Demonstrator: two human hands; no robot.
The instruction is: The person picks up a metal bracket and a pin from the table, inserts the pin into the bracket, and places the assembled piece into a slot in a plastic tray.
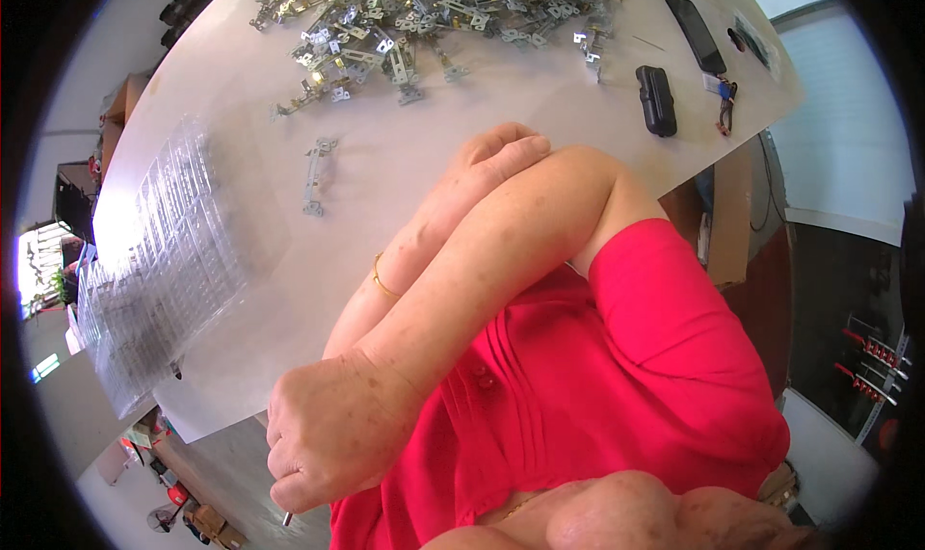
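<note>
My forearms are crossed above the near side of the table. My left hand, with a gold bracelet on its wrist, rests curled against my right forearm near the elbow; nothing shows between its thumb and fingers. At the lower left, my right hand is closed in a fist whose palm is hidden. A thin metal tip shows just below it, and I cannot tell whether the fist holds it. A single metal bracket lies left of my left hand. Beyond is a heap of similar brackets.
Clear plastic trays lie stacked at the table's left side. On the right are a black phone, a black case and a small bunch of keys or cords. Another bracket lies at the heap's right edge.
</note>
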